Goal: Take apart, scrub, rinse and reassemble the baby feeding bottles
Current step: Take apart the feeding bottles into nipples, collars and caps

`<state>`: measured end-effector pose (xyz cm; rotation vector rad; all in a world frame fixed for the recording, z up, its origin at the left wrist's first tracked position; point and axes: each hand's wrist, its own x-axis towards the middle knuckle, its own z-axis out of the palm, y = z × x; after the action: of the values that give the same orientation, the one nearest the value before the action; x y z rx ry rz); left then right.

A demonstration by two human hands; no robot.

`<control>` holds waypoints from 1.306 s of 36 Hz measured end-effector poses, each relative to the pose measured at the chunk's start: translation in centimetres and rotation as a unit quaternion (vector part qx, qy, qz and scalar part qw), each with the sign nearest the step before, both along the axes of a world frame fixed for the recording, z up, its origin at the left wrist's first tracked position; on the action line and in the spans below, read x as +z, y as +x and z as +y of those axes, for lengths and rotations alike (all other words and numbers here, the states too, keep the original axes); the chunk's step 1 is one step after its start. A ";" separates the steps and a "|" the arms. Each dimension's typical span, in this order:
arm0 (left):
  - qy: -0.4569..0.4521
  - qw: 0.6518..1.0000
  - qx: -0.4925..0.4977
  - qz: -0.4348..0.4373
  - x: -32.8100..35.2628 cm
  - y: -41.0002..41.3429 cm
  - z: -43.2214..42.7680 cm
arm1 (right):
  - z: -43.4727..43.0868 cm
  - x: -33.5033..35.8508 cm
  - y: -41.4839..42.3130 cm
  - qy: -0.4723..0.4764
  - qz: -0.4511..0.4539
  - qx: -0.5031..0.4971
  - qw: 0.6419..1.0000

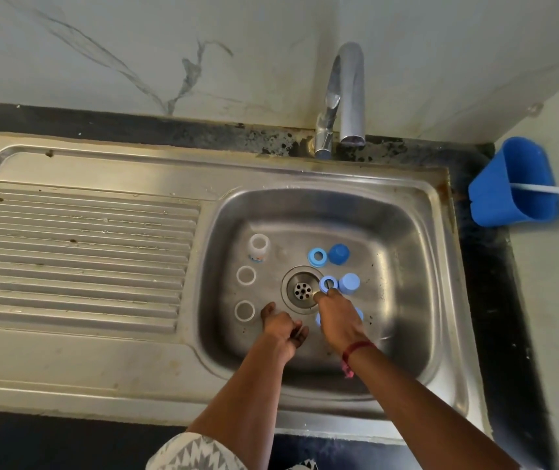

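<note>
In the steel sink our left hand hangs loosely curled, holding nothing, our right hand pinches a pale blue plastic ring beside the drain, and left of it three clear round bottles stand upright, mouths up.

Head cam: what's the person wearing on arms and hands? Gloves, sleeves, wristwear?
No gloves on left hand or right hand; both forearms are uncovered. A red thread band circles the right wrist, a pink knotted end dangling. Left wrist carries nothing. A grey-and-white zigzag garment shows at the bottom edge.
</note>
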<state>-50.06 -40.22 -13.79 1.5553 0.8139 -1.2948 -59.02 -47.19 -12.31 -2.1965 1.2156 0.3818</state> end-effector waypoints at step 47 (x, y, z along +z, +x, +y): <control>-0.152 0.968 -0.021 -0.200 15.8 5.0 4.8 | -1.6 9.7 -3.6 -0.044 -0.254 -0.169 0.951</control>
<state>-45.10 -35.45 1.98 1.5181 0.3118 -1.0270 -62.60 -48.82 -2.60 -1.9293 1.2870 -0.3647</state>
